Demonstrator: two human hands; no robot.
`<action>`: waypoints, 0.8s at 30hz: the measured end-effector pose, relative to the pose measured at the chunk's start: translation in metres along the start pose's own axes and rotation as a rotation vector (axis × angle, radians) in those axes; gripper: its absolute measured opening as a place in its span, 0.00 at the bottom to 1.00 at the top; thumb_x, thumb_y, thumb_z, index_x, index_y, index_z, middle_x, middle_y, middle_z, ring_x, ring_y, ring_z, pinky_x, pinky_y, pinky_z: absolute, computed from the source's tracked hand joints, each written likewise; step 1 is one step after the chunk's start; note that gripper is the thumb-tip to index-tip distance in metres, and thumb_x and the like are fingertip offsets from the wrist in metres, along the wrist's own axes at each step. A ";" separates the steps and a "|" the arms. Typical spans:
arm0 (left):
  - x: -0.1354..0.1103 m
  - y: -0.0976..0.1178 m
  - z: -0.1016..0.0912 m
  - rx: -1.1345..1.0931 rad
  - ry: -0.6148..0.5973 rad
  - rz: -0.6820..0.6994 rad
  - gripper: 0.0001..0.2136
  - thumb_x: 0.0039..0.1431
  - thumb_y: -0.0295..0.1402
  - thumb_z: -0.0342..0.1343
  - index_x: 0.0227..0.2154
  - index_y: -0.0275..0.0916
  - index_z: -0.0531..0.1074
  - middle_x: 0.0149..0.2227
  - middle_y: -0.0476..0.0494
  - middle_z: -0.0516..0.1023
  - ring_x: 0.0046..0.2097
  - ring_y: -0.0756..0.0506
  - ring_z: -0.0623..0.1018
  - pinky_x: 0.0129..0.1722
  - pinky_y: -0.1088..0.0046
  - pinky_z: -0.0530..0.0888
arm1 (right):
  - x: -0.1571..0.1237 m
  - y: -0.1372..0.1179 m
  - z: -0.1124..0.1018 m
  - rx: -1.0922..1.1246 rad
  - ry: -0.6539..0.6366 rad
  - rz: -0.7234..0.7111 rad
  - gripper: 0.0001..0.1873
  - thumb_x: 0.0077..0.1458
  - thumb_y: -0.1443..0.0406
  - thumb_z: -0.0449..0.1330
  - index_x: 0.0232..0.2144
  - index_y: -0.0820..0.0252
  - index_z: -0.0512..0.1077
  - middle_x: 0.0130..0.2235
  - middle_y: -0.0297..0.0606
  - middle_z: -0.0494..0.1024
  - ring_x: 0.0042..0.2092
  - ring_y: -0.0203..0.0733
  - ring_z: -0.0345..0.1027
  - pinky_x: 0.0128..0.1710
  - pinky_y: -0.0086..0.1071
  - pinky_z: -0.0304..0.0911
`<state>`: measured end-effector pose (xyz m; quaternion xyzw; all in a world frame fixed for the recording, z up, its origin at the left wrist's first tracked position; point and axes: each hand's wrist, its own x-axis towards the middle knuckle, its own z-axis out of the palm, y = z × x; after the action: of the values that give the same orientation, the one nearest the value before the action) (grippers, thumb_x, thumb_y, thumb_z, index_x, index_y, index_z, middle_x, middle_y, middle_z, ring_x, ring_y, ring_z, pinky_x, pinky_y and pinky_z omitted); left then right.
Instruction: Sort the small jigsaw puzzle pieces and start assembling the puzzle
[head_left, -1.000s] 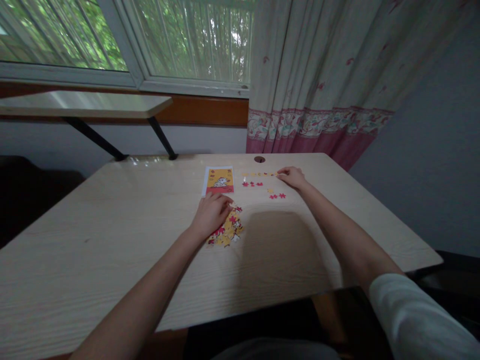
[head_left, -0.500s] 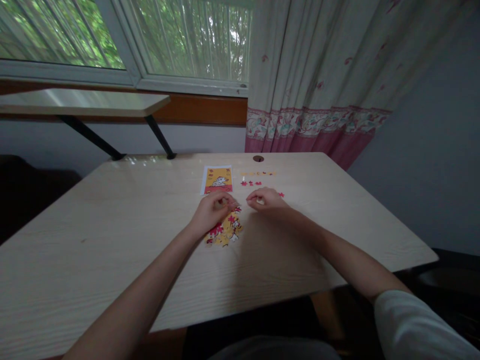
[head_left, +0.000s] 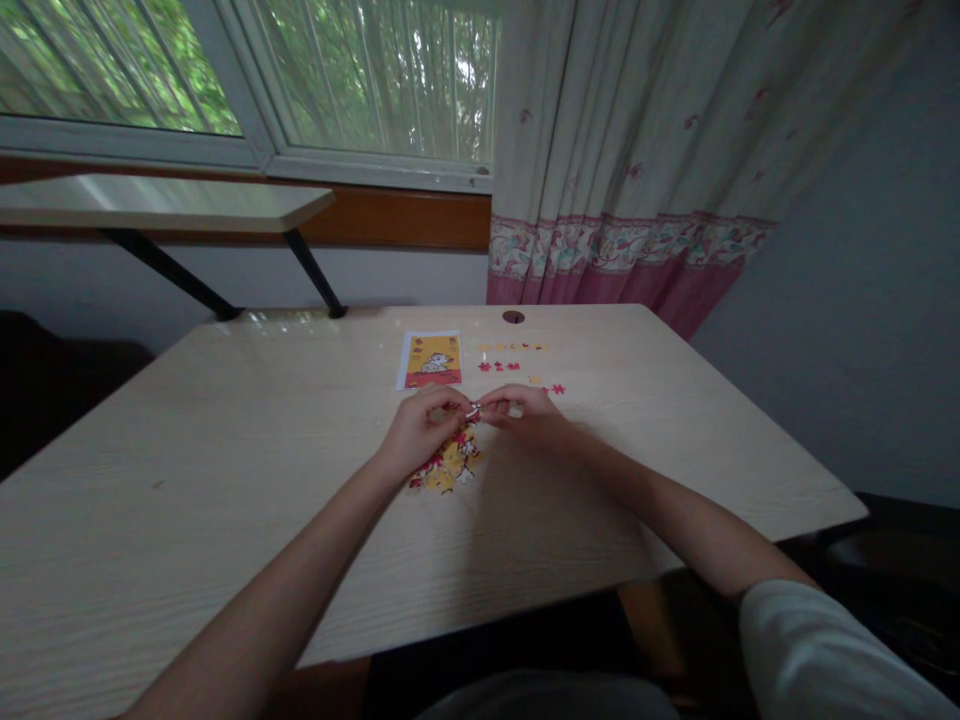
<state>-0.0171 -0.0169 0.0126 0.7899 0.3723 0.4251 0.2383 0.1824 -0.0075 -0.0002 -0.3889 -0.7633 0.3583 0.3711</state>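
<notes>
A small white and dark-red puzzle piece (head_left: 473,410) is between the fingertips of my two hands, above the far end of a pile. My left hand (head_left: 421,428) pinches it from the left, with the thumb and index finger curled. From the right, my right hand (head_left: 531,415) closes its thumb and index finger at the piece's other edge. Below and beside my left hand lies the heap of loose puzzle pieces (head_left: 451,465), yellow, red and white, partly covered by that hand.
Beyond my hands lies a picture card (head_left: 435,358) with a white animal on yellow and red. To its right are a row of yellow pieces (head_left: 514,347), several red pieces (head_left: 499,367) and more pieces (head_left: 557,389). A raised shelf (head_left: 165,205) stands at the back left of the table (head_left: 225,470).
My right hand has moved left until its fingertips meet those of my left hand at the puzzle piece. A yellow piece behind my right hand now shows. The view has shifted slightly.
</notes>
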 end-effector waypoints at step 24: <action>0.002 -0.003 0.012 -0.371 0.063 -0.303 0.07 0.46 0.32 0.59 0.30 0.39 0.77 0.29 0.45 0.79 0.32 0.47 0.76 0.35 0.70 0.72 | -0.001 -0.002 0.013 0.026 0.127 0.085 0.08 0.49 0.61 0.61 0.28 0.60 0.72 0.26 0.31 0.73 0.27 0.31 0.62 0.29 0.26 0.58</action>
<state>-0.0073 -0.0145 0.0048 0.6542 0.4091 0.4700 0.4287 0.1706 -0.0122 -0.0051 -0.4381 -0.7163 0.3582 0.4081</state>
